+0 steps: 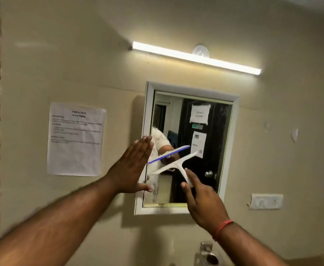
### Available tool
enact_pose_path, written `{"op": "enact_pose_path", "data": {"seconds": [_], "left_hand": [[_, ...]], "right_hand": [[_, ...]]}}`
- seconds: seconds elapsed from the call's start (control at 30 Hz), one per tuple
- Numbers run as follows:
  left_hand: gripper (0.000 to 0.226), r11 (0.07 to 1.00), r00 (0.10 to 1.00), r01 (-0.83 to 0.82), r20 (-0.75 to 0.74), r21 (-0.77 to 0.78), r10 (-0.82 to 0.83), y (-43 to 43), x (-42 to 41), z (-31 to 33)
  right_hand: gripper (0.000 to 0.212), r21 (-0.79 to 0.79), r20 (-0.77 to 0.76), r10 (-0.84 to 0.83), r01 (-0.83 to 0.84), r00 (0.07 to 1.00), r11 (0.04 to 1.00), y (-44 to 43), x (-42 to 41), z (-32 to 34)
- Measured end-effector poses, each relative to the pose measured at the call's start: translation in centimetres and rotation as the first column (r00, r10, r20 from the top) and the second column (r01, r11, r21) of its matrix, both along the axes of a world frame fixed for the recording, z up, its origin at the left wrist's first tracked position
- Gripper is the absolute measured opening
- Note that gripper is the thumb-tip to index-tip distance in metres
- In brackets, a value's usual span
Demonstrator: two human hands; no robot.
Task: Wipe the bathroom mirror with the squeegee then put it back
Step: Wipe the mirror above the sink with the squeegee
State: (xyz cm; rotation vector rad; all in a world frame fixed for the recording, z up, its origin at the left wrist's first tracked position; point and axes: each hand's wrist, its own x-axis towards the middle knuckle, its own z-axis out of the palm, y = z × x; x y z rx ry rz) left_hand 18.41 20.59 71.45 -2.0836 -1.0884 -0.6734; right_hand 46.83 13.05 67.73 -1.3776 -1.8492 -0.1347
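A white-framed mirror hangs on the beige wall. My right hand grips the handle of a white squeegee, whose blade lies slanted against the lower left part of the glass; its reflection shows a blue blade edge. My left hand is flat with fingers together and thumb out, pressed on the left frame edge of the mirror, holding nothing.
A printed paper sheet is taped to the wall left of the mirror. A lit tube light runs above it. A switch plate sits to the right. A metal holder is fixed below the mirror.
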Motion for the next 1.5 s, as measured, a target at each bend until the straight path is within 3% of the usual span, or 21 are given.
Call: {"op": "enact_pose_path", "data": {"seconds": [0.1,0.2,0.4,0.6,0.77,1.13,1.5], "left_hand": [[0.163,0.998,0.999,0.044,-0.006,0.047,-0.043,1.1,0.0,4.6],[0.172,0.997,0.996,0.063,-0.063,0.051,-0.060,1.6,-0.1,8.9],[0.190,0.995,0.989,-0.104,-0.107,0.002,0.103,1.3,-0.7,15.0],[0.192,0.973,0.976,-0.216,0.003,-0.085,0.217,1.0,-0.5,16.4],[0.194,0.953,0.950,-0.285,0.100,-0.102,0.295,1.2,1.5,15.5],[0.189,0.893,0.894,-0.429,0.082,-0.132,0.441,0.1,3.2,15.1],[0.190,0.881,0.880,-0.453,0.092,-0.140,0.467,-0.1,3.8,14.7]], "right_hand": [[0.054,0.109,0.186,0.006,-0.026,0.982,0.994,0.6,0.7,4.1],[0.064,0.175,0.271,-0.004,-0.045,0.963,0.983,1.9,0.6,8.1],[0.077,0.368,0.477,-0.056,-0.142,0.877,0.919,3.5,-0.3,15.5],[0.060,0.322,0.633,0.017,-0.283,0.774,0.904,5.7,0.4,19.7],[0.053,0.346,0.671,0.019,-0.336,0.742,0.876,7.2,0.7,21.2],[0.051,0.408,0.680,0.062,-0.447,0.731,0.796,9.8,0.6,20.1],[0.043,0.405,0.684,0.149,-0.542,0.714,0.736,10.4,1.1,20.2]]}}
